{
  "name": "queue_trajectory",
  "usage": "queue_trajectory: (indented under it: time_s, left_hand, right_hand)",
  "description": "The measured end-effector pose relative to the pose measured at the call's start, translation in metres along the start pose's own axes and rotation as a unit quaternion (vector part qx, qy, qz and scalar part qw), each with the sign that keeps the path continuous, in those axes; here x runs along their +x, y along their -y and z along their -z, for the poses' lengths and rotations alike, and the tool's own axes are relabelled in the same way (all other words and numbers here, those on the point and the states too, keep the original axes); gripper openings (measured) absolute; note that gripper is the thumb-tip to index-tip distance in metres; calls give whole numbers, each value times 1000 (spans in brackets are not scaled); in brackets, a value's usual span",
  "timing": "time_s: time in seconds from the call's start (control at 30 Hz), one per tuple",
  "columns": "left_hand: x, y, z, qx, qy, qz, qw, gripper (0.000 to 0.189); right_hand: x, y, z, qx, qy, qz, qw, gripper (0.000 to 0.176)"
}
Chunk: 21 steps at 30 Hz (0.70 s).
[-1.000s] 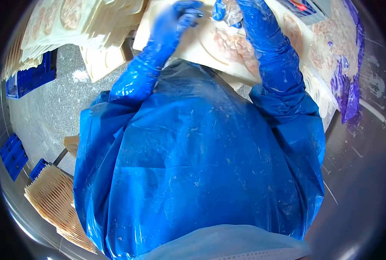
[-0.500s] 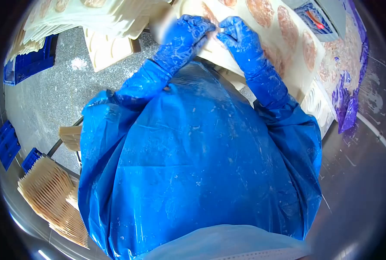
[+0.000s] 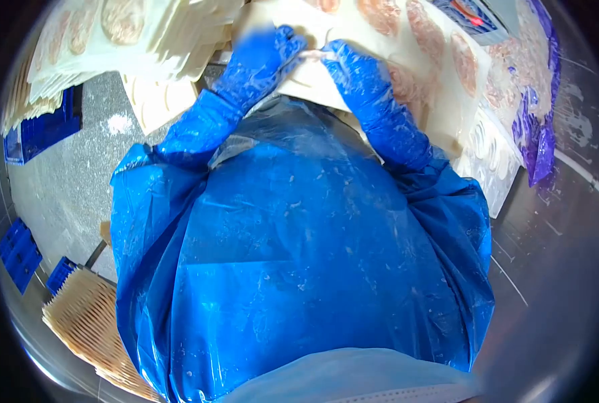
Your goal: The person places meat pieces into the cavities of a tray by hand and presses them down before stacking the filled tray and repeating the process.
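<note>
Both my hands wear blue gloves smeared with pale residue. My left hand (image 3: pixel 262 64) and my right hand (image 3: pixel 356 70) are closed, fingertips pinching opposite ends of a small strip of pale pink raw meat (image 3: pixel 315 55). Below the strip lies a cream tray (image 3: pixel 326 91) with oval hollows. Pink raw meat fills several of these ovals, among them a meat portion (image 3: pixel 425 32) beyond my right hand. The hollow nearest the strip shows bare tray surface.
Filled cream trays (image 3: pixel 178 50) are piled at upper left, above a blue crate (image 3: pixel 40 134). Right of the work tray, loose pale meat (image 3: pixel 514 80) lies on purple plastic (image 3: pixel 541 144). A grey box with a red mark (image 3: pixel 497 20) stands behind. Stacked cream trays (image 3: pixel 88 309) sit lower left.
Both hands have moved slightly left in view and a little apart, so the meat strip now shows between them. The surroundings have shifted with the camera.
</note>
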<state>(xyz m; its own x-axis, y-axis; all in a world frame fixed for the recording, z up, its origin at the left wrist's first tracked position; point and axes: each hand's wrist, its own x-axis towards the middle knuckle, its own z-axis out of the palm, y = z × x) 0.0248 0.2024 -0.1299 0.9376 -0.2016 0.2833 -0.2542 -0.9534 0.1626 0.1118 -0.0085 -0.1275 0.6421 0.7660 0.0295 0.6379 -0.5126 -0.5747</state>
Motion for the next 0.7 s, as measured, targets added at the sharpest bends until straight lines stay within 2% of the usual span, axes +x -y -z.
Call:
queue_trajectory:
  time_s: [0.07, 0.1, 0.13, 0.17, 0.2, 0.27, 0.33, 0.4, 0.43, 0.47, 0.53, 0.6, 0.67, 0.7]
  left_hand:
    - [2, -13, 9, -17, 6, 6, 1000, 28]
    - [6, -20, 14, -34, 19, 11, 999, 28]
    - [12, -27, 20, -50, 34, 15, 998, 28]
    - [17, -32, 25, -46, -33, -36, 998, 28]
    - [23, -40, 29, 13, 5, -52, 999, 28]
    - [33, -50, 28, 37, 28, -65, 997, 31]
    - [44, -54, 35, 5, 46, -73, 996, 32]
    - [53, -59, 37, -26, 71, -73, 994, 33]
    - [56, -61, 35, -34, 79, -70, 994, 31]
    - [57, -62, 35, -41, 87, -64, 993, 29]
    - [59, -65, 20, -68, 66, -60, 994, 28]
    - [62, -66, 15, -87, 48, -53, 994, 26]
    - [70, -80, 12, -167, 72, -9, 983, 25]
    - [75, -79, 10, -250, 111, 18, 962, 25]
  right_hand:
    - [-5, 28, 25, 63, 11, 0, 998, 26]
    - [-9, 21, 20, 55, -32, 49, 997, 33]
    - [-11, 22, 23, 47, -45, 56, 996, 38]
    - [-12, 24, 26, 40, -59, 63, 995, 44]
    - [-13, 21, 27, 35, -68, 52, 996, 44]
    - [-17, 14, 27, -32, -4, -3, 999, 47]
    - [-23, 8, 32, -38, -14, -33, 999, 43]
    - [-32, -2, 34, -24, -13, -18, 999, 32]
    - [-38, -11, 30, 27, -18, -15, 999, 28]
    - [-43, -15, 29, 29, -19, -17, 999, 28]
    - [-56, -33, 31, -61, -90, 143, 984, 30]
    - [-68, -46, 41, -14, -71, 168, 983, 33]
    - [-75, -48, 50, 234, -99, 171, 952, 30]
    - [-78, -52, 54, 164, -156, 211, 951, 26]
